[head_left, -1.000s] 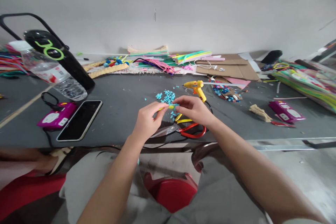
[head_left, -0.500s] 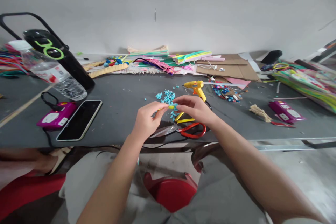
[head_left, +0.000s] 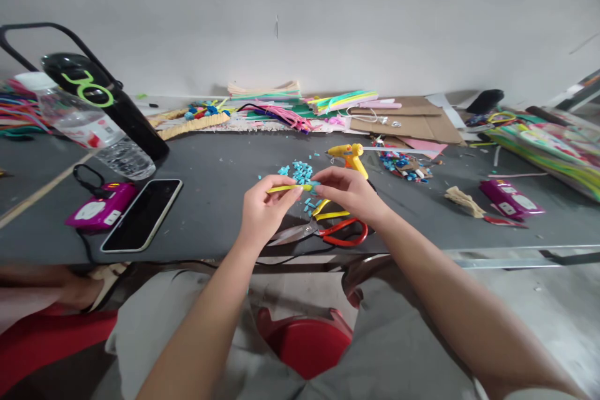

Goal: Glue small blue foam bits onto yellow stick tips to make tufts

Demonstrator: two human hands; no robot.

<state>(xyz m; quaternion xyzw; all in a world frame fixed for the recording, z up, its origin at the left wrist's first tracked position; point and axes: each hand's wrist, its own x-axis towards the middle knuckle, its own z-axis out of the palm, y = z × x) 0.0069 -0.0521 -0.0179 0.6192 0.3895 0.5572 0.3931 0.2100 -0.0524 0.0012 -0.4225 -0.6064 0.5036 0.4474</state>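
Observation:
My left hand (head_left: 265,206) is closed in a pinch on a thin yellow strip (head_left: 281,189), which looks like a pipe cleaner and sticks out to the left between the fingers. My right hand (head_left: 347,192) is closed at the strip's other end, with its fingertips on a small light-blue piece (head_left: 314,186). Partly hidden by the fingers, the contact between piece and strip is unclear. Just behind the hands lies a pile of small light-blue pieces (head_left: 301,171). Red-handled scissors (head_left: 344,234) lie in front, beside a yellow V-shaped item (head_left: 330,215), partly covered.
A yellow glue gun (head_left: 352,156) lies behind my right hand. To the left are a phone (head_left: 143,215), a purple power socket (head_left: 105,207), a water bottle (head_left: 100,131) and a black flask (head_left: 131,122). Bundled coloured stems (head_left: 342,101) and cardboard (head_left: 417,119) line the wall.
The yellow strip now shows longer and flatter, reaching left past my left fingers. My left fingers have opened out slightly around it. Both hands stay in nearly the same place.

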